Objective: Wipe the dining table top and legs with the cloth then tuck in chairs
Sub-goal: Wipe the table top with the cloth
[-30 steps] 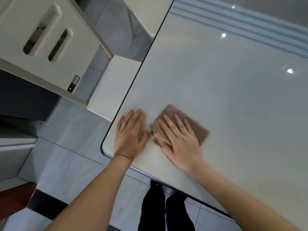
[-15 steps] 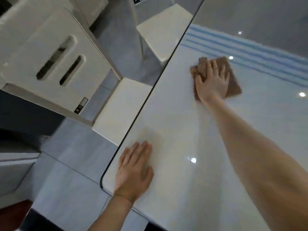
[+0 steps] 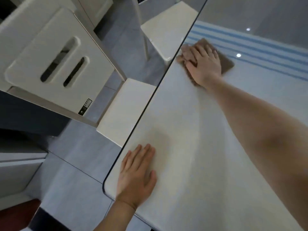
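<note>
My left hand (image 3: 136, 174) lies flat and open on the tabletop (image 3: 191, 139) beside its rounded near corner, holding nothing, serving as a brace. My right arm is stretched well out along the dark left edge. At its end my right hand (image 3: 204, 63) is spread palm-down on the brown cloth (image 3: 227, 65), pressing rather than gripping it; the cloth sits at the edge itself, a fold appearing to reach the rim. Judgement: the top is in hand; legs and chairs not yet addressed. To do this pass well, I should keep the palm flat with even pressure, run the cloth parallel to the edge, and overlap each pass. Two pale chair seats (image 3: 128, 107) stand just beside that edge, only partly under the tabletop.
</note>
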Motion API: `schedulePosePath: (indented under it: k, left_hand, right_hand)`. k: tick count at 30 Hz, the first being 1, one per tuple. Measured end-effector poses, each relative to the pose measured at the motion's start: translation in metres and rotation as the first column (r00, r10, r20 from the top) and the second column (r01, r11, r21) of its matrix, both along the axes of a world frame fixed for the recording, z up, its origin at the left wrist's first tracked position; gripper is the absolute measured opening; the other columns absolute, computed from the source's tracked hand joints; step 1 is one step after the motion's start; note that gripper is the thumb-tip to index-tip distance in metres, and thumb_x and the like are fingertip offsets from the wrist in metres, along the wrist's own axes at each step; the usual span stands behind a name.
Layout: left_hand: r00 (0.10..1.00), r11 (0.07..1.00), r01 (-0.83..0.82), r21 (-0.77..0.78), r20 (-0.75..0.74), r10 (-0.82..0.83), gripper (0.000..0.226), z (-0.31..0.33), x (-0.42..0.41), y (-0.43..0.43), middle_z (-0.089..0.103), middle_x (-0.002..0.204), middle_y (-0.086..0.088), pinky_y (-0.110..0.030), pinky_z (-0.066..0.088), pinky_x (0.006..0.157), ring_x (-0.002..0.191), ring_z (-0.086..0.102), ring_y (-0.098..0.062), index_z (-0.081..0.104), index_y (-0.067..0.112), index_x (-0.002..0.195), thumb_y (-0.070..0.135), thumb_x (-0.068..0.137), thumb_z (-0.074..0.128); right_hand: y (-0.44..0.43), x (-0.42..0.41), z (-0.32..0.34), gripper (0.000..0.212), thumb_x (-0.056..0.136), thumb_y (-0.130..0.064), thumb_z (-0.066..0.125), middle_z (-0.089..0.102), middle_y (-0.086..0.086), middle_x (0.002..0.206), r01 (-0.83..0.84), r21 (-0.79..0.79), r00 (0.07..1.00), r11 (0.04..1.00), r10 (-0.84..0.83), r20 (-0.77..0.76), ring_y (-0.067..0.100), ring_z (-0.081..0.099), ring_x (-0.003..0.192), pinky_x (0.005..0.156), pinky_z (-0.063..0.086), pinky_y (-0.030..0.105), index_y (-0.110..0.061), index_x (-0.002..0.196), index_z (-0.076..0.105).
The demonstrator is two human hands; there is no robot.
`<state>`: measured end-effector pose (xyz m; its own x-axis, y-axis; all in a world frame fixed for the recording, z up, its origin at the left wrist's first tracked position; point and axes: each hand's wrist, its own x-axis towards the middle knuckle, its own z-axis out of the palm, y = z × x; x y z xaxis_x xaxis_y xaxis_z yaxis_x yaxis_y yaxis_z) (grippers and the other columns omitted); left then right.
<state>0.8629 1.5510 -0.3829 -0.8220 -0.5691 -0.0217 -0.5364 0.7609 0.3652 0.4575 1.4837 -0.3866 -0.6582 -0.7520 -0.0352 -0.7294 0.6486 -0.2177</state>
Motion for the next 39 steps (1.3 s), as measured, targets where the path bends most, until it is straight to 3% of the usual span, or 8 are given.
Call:
schedulePosePath:
  k: [7,14,19,23,27,31,35,39]
  left_hand:
    - [0.999,1.0,-0.022,-0.012,0.031,0.022,0.056,0.001,-0.002,-0.001,0.044,0.145,0.003,-0.038,0.022,0.116,0.139,0.032,-0.016,0.048,0.019,0.138,0.036,0.084,0.046]
    - [0.999,0.999,-0.025,-0.037,0.04,0.027,0.059,-0.001,-0.001,-0.001,0.044,0.145,0.0,-0.038,0.02,0.116,0.139,0.03,-0.018,0.045,0.018,0.139,0.037,0.083,0.045]
    - [0.999,0.998,-0.017,-0.062,0.049,0.02,0.06,-0.005,0.0,-0.001,0.043,0.146,0.0,-0.042,0.023,0.115,0.14,0.031,-0.019,0.043,0.02,0.141,0.036,0.083,0.048]
    - [0.999,0.998,-0.016,-0.068,0.037,0.019,0.059,-0.004,-0.001,0.0,0.044,0.146,0.0,-0.045,0.026,0.113,0.139,0.033,-0.021,0.044,0.02,0.14,0.035,0.083,0.046]
    - [0.998,0.998,0.004,-0.06,0.055,-0.001,0.06,-0.003,0.0,0.001,0.04,0.148,0.001,-0.042,0.023,0.115,0.14,0.031,-0.021,0.042,0.02,0.141,0.037,0.084,0.044]
    - [0.997,0.999,-0.009,-0.044,0.076,0.012,0.059,-0.004,-0.001,0.002,0.039,0.149,0.001,-0.041,0.019,0.116,0.141,0.027,-0.02,0.042,0.02,0.141,0.038,0.085,0.043]
    - [0.998,0.999,0.007,-0.044,0.063,-0.004,0.061,-0.004,-0.001,0.001,0.039,0.149,0.0,-0.041,0.02,0.116,0.141,0.028,-0.021,0.041,0.019,0.141,0.039,0.084,0.039]
    - [0.999,0.999,-0.001,-0.039,0.051,0.003,0.061,-0.002,0.0,0.003,0.039,0.149,0.001,-0.038,0.015,0.116,0.141,0.026,-0.02,0.041,0.02,0.141,0.036,0.083,0.039]
  right_hand:
    - [0.092,0.134,0.004,0.064,0.091,-0.054,0.03,0.033,-0.002,0.156,-0.306,-0.032,0.952,0.952,0.306,0.009,0.029,0.024,0.146,0.119,0.016,0.046,-0.026,0.149,0.034]
    - [0.317,0.137,0.01,0.065,0.091,-0.053,0.041,0.021,-0.007,0.16,-0.857,0.141,0.51,0.496,0.855,0.091,0.023,0.013,0.149,0.119,0.015,0.044,-0.034,0.151,0.026]
    - [0.295,0.032,0.004,0.063,0.088,-0.052,0.033,0.034,0.002,0.155,0.056,0.032,0.998,0.998,-0.056,0.0,0.027,0.023,0.146,0.119,0.016,0.044,-0.036,0.148,0.029]
    - [0.229,0.093,0.003,0.067,0.09,-0.049,0.029,0.027,0.002,0.158,0.428,-0.025,0.904,0.904,-0.427,0.027,0.033,0.019,0.146,0.12,0.01,0.047,-0.023,0.152,0.027]
    - [0.237,0.247,0.002,0.065,0.091,-0.048,0.042,0.03,-0.002,0.156,-0.027,-0.058,0.999,0.998,0.029,0.02,0.029,0.022,0.146,0.118,0.018,0.048,-0.023,0.15,0.031]
    - [0.32,0.292,0.01,0.07,0.088,-0.049,0.045,0.022,-0.007,0.159,-0.48,0.062,0.876,0.875,0.475,0.079,0.023,0.014,0.149,0.121,0.012,0.042,-0.027,0.152,0.024]
    - [0.367,0.243,0.006,0.07,0.088,-0.048,0.038,0.028,-0.003,0.157,0.122,0.095,0.99,0.988,-0.128,0.057,0.022,0.016,0.148,0.121,0.011,0.039,-0.024,0.152,0.024]
    - [0.304,0.249,0.006,0.071,0.088,-0.048,0.03,0.03,0.002,0.157,0.688,0.033,0.724,0.725,-0.689,0.032,0.032,0.023,0.145,0.119,0.013,0.047,-0.017,0.152,0.027]
